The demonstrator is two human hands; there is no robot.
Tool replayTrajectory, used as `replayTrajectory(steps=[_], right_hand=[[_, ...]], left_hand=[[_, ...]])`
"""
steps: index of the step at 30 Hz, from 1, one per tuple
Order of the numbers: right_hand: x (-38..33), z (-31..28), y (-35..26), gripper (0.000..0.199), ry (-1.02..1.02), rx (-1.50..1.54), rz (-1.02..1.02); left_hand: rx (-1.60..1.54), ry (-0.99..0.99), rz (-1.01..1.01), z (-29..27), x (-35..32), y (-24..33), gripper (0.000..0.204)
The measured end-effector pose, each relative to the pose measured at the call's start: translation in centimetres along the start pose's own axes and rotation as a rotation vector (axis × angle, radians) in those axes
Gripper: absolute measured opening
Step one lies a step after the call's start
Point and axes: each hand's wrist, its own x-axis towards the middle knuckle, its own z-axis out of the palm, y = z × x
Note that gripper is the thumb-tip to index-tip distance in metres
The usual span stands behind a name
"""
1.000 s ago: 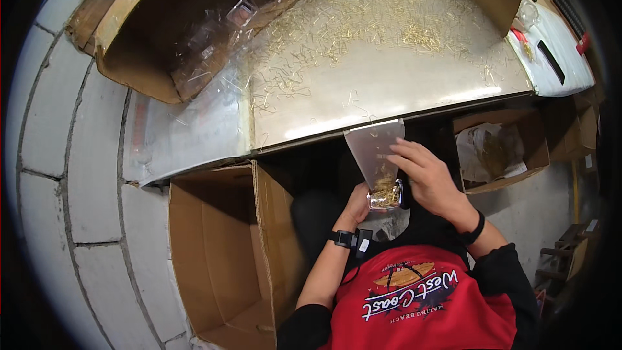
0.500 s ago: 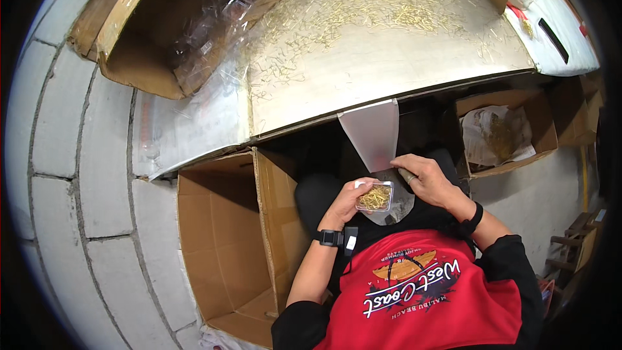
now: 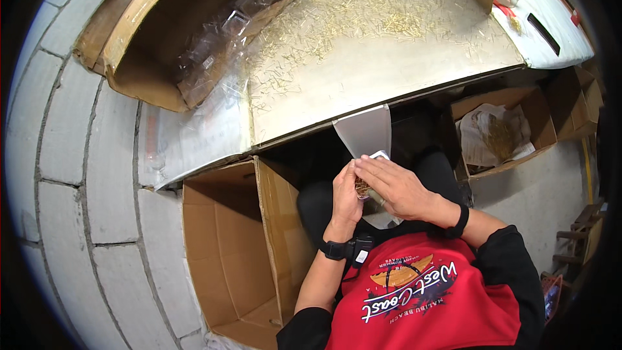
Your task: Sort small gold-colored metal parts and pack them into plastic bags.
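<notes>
Just in front of the worktop (image 3: pixel 324 100), we see the left hand (image 3: pixel 347 198) holding a small clear box (image 3: pixel 363 196) of thin gold-coloured pieces (image 3: pixel 361 185); the right hand (image 3: pixel 400 188) lies across it, fingers together, and we cannot tell whether it grips; a translucent chute (image 3: pixel 367 132) hangs from the worktop's near edge, loose pieces (image 3: pixel 389 23) scattered on top
</notes>
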Motion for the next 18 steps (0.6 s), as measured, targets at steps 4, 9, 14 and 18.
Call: replayTrajectory(steps=[4,9,14,18], right_hand=[[0.2,-0.6,0.8,0.055,0.092,0.337,0.051],[-0.5,-2.7,1.7,0.047,0.182,0.288,0.212],[-1.2,-1.4,1.5,0.048,0.133,0.313,0.196],[-1.4,-1.4,1.7,0.048,0.107,0.416,0.244]], left_hand=[[0.032,-0.090,-0.052,-0.1,-1.0,0.8,0.033],[-0.064,-0.226,-0.132,-1.0,-2.2,2.0,0.042],[-0.075,-0.342,-0.082,-1.1,-3.8,1.8,0.070],[-0.001,-0.193,-0.063,-1.2,-4.2,1.8,0.069]])
